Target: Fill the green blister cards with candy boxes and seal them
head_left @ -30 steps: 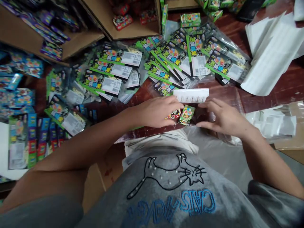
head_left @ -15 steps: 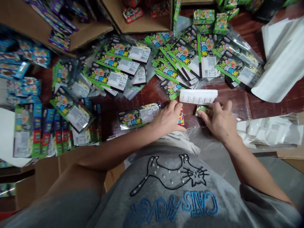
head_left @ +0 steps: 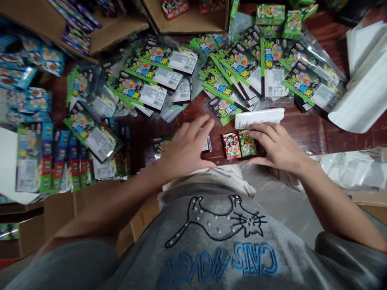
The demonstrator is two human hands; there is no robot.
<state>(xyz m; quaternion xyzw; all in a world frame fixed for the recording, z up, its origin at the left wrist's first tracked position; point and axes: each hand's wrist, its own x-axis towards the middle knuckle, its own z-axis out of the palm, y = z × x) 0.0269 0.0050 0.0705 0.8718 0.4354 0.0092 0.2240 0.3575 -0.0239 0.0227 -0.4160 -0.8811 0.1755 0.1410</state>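
My left hand (head_left: 189, 147) is open, fingers spread and thumb stretched out. It hovers over or rests on a flat printed packet (head_left: 161, 146), black and green, partly hidden beneath it. To its right, a small red box (head_left: 231, 146) and a small green box (head_left: 247, 143) lie side by side, touching, near the table's front edge. My right hand (head_left: 276, 147) has its fingers at the green box's upper edge and its thumb at the lower edge, closed around its right side. Just above lies a folded white paper strip (head_left: 259, 117), partly under my right fingers.
Piles of black-and-green packets (head_left: 148, 80) cover the back of the table. Cardboard boxes (head_left: 187, 26) stand behind them. Small blue packs (head_left: 28, 102) lie at left, green boxes (head_left: 270, 15) at back right. White paper (head_left: 361, 88) and clear film (head_left: 356, 167) are at right.
My left hand has moved left off the red box, uncovering it, and its fingers have spread. The green box has moved left with my right hand, up against the red one.
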